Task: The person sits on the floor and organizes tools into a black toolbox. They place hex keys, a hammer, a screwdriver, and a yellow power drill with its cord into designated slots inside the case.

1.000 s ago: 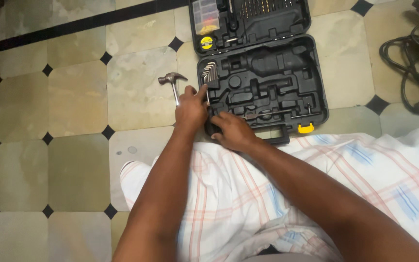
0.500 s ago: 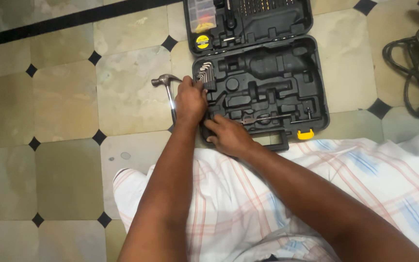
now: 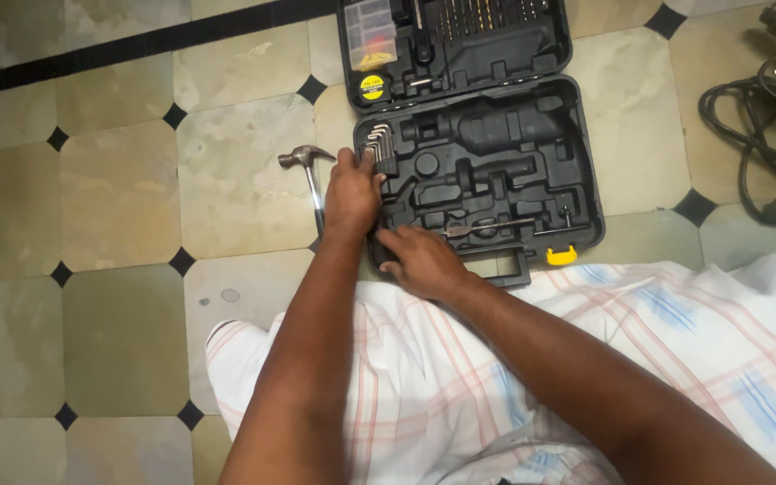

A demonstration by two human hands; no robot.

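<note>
Two bare hands at front-left corner of open black plastic tool case [image 3: 496,162] on tiled floor [image 3: 119,189]. Case lid cut off at top edge. Steel claw hammer [image 3: 307,166] shaft partly hidden behind left hand [image 3: 352,193]. Left fingers [image 3: 365,166] curled, touching silver hex key set [image 3: 379,145]; grip unclear. Right hand [image 3: 419,260] fingers spread flat on case edge, holding nothing.
</note>
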